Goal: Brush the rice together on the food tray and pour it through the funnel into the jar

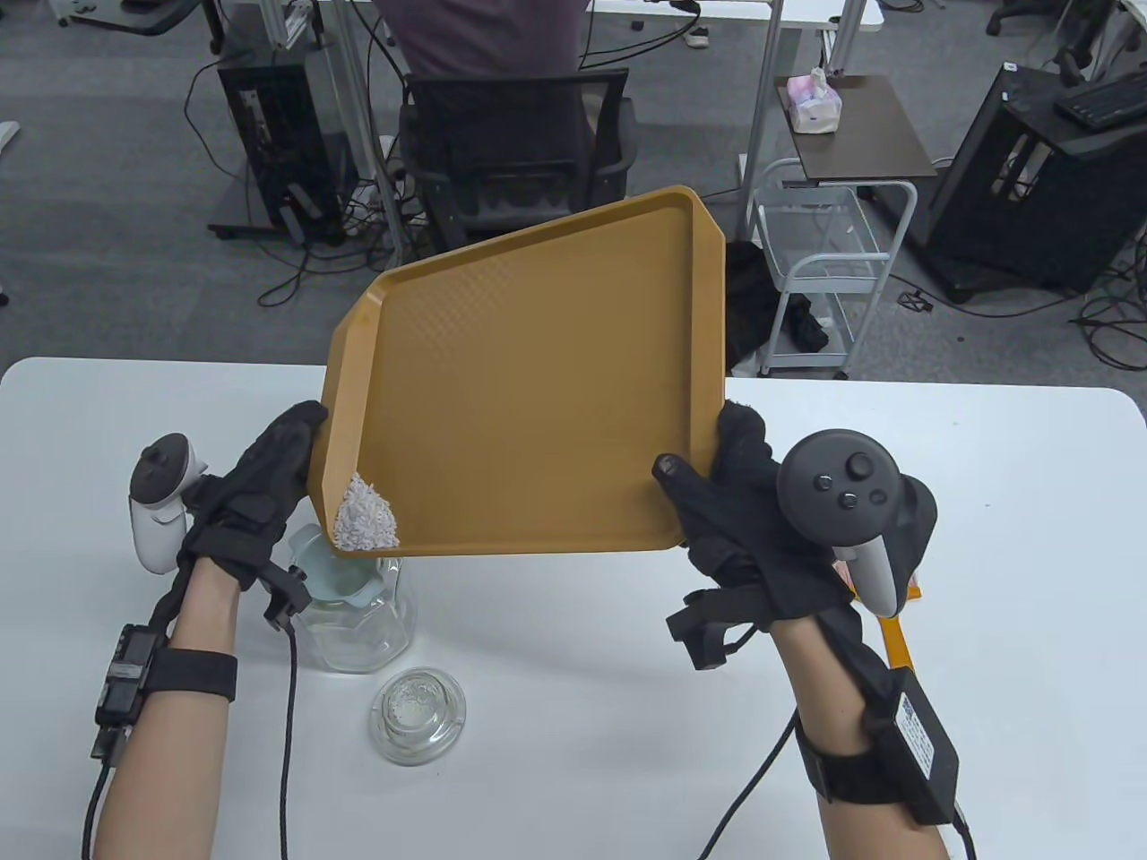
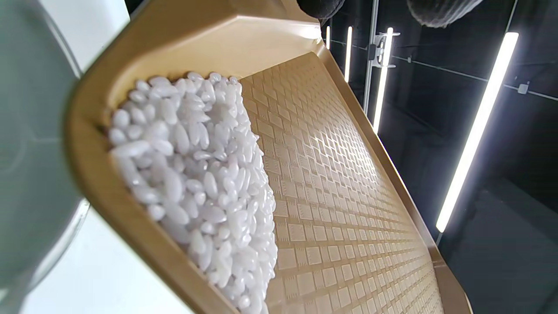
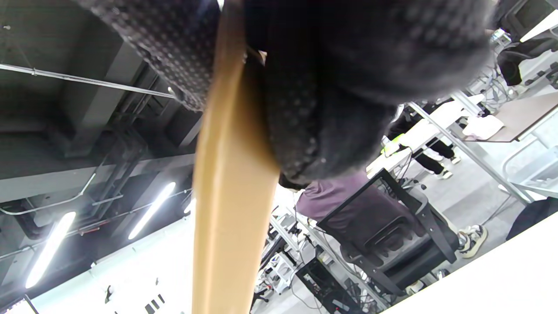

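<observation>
Both hands grip the tilted food tray (image 1: 538,376), left hand (image 1: 260,493) at its left edge, right hand (image 1: 744,511) at its near right corner, rice (image 1: 366,521) heaped in the low corner above the funnel (image 1: 336,573) seated in the jar (image 1: 358,627); recommend slow, steady tipping, corner centred.

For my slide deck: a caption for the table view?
Both hands tilt the tray, rice gathered in its low corner above the funnel on the jar.
</observation>
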Motion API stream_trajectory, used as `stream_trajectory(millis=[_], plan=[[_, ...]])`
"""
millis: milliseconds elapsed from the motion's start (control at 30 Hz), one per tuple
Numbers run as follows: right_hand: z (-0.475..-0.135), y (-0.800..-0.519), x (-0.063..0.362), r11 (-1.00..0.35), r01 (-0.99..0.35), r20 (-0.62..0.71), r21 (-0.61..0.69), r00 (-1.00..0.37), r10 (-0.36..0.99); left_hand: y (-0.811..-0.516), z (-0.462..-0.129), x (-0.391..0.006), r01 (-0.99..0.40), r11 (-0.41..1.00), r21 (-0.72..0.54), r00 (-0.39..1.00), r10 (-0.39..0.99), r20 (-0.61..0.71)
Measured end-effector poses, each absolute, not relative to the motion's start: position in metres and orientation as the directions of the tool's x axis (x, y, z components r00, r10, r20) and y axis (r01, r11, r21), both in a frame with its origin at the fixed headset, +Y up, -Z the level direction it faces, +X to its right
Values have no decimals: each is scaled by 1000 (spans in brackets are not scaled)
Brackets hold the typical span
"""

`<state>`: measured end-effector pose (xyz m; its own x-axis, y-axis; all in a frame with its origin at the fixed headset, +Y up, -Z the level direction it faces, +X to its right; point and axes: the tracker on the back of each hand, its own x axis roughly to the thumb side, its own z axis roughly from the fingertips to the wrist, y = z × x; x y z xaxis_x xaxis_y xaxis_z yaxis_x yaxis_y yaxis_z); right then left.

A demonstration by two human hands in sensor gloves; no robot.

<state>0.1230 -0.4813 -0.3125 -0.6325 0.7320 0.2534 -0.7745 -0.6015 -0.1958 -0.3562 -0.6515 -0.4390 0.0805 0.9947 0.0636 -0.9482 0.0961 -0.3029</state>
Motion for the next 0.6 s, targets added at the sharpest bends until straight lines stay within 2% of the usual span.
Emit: stream_trajectory(millis=[600], plan=[[-309, -459, 100, -619, -758, 288, -205, -652, 702, -665, -435, -355, -952, 39, -304, 38, 999, 9]])
